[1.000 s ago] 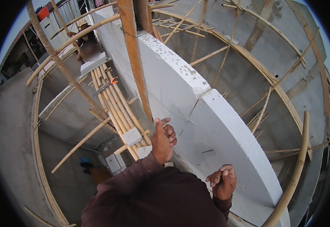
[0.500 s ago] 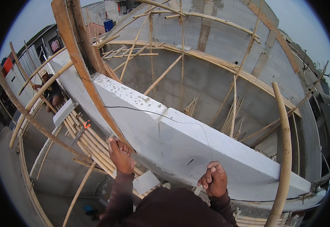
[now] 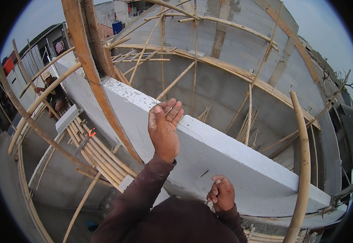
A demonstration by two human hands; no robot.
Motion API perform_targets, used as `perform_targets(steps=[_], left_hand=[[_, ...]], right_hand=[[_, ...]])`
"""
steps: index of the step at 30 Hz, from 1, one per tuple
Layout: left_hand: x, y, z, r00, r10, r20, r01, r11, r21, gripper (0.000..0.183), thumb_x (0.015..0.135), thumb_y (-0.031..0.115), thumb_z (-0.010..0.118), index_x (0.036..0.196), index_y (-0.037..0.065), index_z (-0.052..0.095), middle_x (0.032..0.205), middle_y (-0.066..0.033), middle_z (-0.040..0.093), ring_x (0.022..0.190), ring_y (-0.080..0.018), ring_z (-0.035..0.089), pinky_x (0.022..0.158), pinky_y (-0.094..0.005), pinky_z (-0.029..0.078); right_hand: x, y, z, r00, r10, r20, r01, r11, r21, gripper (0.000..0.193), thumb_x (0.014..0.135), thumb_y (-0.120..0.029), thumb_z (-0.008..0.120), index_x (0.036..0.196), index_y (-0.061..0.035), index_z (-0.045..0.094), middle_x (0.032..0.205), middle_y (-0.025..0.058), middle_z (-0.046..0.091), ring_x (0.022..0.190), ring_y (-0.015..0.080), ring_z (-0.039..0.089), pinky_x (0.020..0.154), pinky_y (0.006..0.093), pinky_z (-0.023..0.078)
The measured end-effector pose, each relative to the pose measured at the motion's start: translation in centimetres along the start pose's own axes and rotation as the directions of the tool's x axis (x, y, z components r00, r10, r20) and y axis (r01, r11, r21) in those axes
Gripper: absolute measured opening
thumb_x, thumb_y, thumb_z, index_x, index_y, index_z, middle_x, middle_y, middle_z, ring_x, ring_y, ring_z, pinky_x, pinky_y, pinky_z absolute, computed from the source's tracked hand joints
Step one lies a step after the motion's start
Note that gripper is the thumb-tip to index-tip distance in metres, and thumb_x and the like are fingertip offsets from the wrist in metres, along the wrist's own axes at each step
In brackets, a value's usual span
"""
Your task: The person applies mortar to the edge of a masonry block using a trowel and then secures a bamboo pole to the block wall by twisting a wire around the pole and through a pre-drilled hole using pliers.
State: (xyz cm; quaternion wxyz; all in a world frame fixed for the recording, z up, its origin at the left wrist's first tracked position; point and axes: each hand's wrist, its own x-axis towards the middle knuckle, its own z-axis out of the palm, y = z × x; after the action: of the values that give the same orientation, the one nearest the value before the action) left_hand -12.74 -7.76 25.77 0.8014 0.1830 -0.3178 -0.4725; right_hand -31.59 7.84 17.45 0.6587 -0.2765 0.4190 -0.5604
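My left hand [image 3: 165, 131] is raised in front of the white block wall [image 3: 233, 162], near its top edge, palm up and fingers stretched out. A thin dark wire [image 3: 195, 133] passes beside this hand, but whether it touches the fingers is hard to see. Lower and to the right, my right hand [image 3: 221, 194] is closed in a pinch close to the wall's face. The faint wire runs down to its fingertips. A wooden post [image 3: 88, 73] stands against the wall to the left of my hands.
Bamboo poles [image 3: 99, 156] form a platform at left, with a hand saw [image 3: 86, 141] and a white block [image 3: 67, 118] on it. A person [image 3: 55, 95] crouches beyond. An upright bamboo pole [image 3: 302, 162] stands at right. Scaffolding [image 3: 225, 73] fills the space behind the wall.
My left hand has risen up and right from beside the post's foot, and its fingers have opened. My right hand has shifted slightly left and down. The wire's curve has changed.
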Motion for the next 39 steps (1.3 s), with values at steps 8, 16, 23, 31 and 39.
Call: perform_targets(steps=[8, 16, 23, 31, 39], left_hand=[[-0.2, -0.8, -0.3, 0.987, 0.161, -0.004, -0.160, 0.980, 0.120, 0.032, 0.104, 0.031, 0.044, 0.114, 0.000, 0.048, 0.101, -0.0116, 0.063, 0.088, -0.0188, 0.065, 0.081, -0.0332, 0.056], [1.2, 2.2, -3.0, 0.940, 0.271, -0.207, -0.247, 0.960, 0.133, 0.033, 0.104, 0.034, 0.044, 0.114, 0.003, 0.050, 0.083, -0.0026, 0.058, 0.067, -0.0087, 0.055, 0.059, -0.0227, 0.045], [2.2, 4.2, -4.0, 0.906, 0.289, -0.309, -0.248, 0.955, 0.165, 0.028, 0.103, 0.034, 0.045, 0.109, 0.007, 0.051, 0.077, 0.0020, 0.048, 0.058, -0.0055, 0.043, 0.052, -0.0201, 0.034], [3.1, 4.7, -4.1, 0.915, 0.217, -0.340, -0.203, 0.976, 0.077, 0.028, 0.103, 0.033, 0.046, 0.111, 0.007, 0.049, 0.079, 0.0022, 0.047, 0.059, -0.0055, 0.043, 0.052, -0.0196, 0.034], [4.1, 3.9, -4.8, 0.935, 0.145, -0.323, -0.164, 0.986, -0.033, 0.028, 0.102, 0.031, 0.049, 0.113, 0.006, 0.048, 0.081, 0.0035, 0.044, 0.064, -0.0036, 0.041, 0.052, -0.0186, 0.034]], right_hand=[[0.5, 0.1, -0.1, 0.988, 0.149, 0.031, -0.150, 0.988, 0.022, 0.018, 0.098, -0.010, 0.039, 0.106, -0.0010, 0.052, 0.059, 0.0017, 0.045, 0.037, 0.0115, 0.040, 0.043, 0.0313, 0.046], [3.0, 1.0, 0.8, 0.945, 0.281, 0.168, -0.277, 0.960, -0.043, 0.018, 0.098, -0.013, 0.041, 0.107, -0.0016, 0.052, 0.061, 0.0019, 0.048, 0.042, 0.0157, 0.047, 0.054, 0.0362, 0.053], [4.1, 2.3, -0.1, 0.924, 0.330, 0.196, -0.338, 0.941, 0.012, 0.016, 0.098, -0.012, 0.039, 0.104, -0.0040, 0.051, 0.064, 0.0041, 0.054, 0.052, 0.0210, 0.058, 0.070, 0.0437, 0.057], [3.6, 3.3, -1.2, 0.961, 0.245, 0.124, -0.253, 0.966, 0.053, 0.015, 0.098, -0.010, 0.040, 0.095, -0.0056, 0.054, 0.089, 0.0133, 0.066, 0.088, 0.0306, 0.068, 0.087, 0.0458, 0.053], [3.3, 4.5, -3.4, 0.973, 0.208, 0.095, -0.210, 0.978, 0.006, 0.011, 0.096, -0.012, 0.048, 0.094, -0.0066, 0.056, 0.103, 0.0125, 0.063, 0.099, 0.0285, 0.064, 0.090, 0.0440, 0.051]])
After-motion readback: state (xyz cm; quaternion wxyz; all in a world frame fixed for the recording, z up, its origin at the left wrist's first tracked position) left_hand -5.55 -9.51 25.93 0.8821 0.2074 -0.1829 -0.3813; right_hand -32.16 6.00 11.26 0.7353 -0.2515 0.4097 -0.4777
